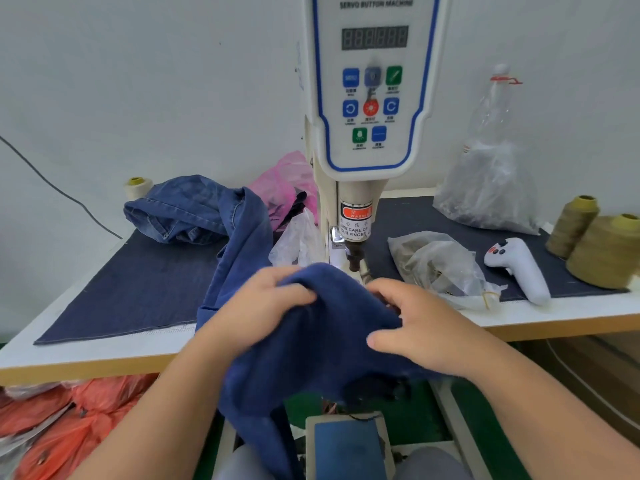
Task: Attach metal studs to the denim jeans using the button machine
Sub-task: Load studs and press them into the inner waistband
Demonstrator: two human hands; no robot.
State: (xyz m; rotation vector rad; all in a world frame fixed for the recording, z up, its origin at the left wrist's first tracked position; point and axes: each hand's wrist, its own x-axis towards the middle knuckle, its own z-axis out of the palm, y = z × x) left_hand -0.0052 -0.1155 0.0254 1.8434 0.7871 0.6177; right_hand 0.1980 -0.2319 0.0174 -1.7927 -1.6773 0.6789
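My left hand (258, 303) and my right hand (420, 327) both grip with curled fingers the bunched denim jeans (322, 337), which hang over the table (104, 355) edge, just below the button machine (372, 98).

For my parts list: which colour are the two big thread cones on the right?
Olive-yellow thread cones, seen in the head view.
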